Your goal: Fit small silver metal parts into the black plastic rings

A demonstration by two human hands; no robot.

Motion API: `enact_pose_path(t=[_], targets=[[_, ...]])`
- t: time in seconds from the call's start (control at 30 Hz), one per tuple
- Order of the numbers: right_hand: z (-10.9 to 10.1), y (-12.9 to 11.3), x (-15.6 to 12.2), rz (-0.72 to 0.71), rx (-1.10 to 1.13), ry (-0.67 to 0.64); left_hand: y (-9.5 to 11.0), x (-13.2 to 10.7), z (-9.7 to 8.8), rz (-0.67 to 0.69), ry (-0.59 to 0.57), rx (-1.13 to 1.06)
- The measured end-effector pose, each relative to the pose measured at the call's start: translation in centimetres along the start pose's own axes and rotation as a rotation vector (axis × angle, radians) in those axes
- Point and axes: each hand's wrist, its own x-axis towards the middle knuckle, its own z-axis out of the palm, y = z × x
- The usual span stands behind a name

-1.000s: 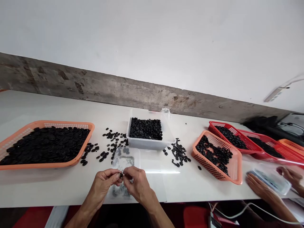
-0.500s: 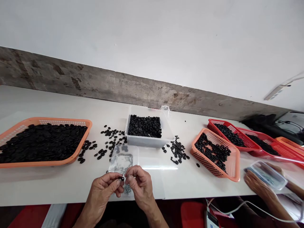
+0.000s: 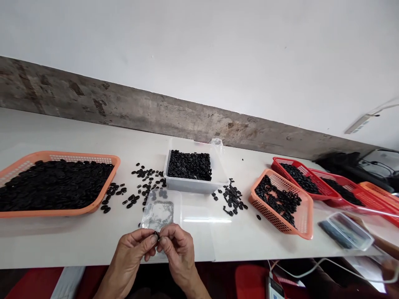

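Note:
My left hand (image 3: 132,251) pinches a small black plastic piece (image 3: 156,235) between thumb and fingertips. Against that piece, my right hand (image 3: 179,251) has its thumb and fingers pressed together; whatever they may hold is too small to make out. Both hands meet over the near part of a clear plastic tray (image 3: 178,209), which holds tiny shiny metal parts (image 3: 160,209) and is partly covered by my fingers. Just behind it stands a translucent bin (image 3: 196,186) heaped with small black rings or links. Loose black pieces (image 3: 149,174) lie scattered beside the bin.
An orange basket (image 3: 116,166) full of black ovals sits left. At right are another orange basket (image 3: 307,211), red baskets (image 3: 326,191) and a clear box (image 3: 358,232) near a co-worker's arm (image 3: 385,245). A white cable (image 3: 299,275) hangs along the front edge.
My right hand has moved left until its fingertips meet the black piece in my left hand. The co-worker's near hand has left the clear box.

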Motion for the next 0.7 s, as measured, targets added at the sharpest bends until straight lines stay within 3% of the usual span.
enact_pose_path(t=[0.13, 0.3, 0.7], targets=[[0.0, -0.1, 0.2, 0.042, 0.053, 0.047, -0.2, -0.5, -0.1, 0.041, 0.048, 0.080], [0.0, -0.3, 0.5, 0.070, 0.108, 0.073, 0.5, -1.2, -0.1, 0.033, -0.010, 0.140], [0.3, 0.2, 0.4, 0.067, 0.158, 0.057, 0.9, -1.3, 0.0, 0.043, -0.021, 0.219]])
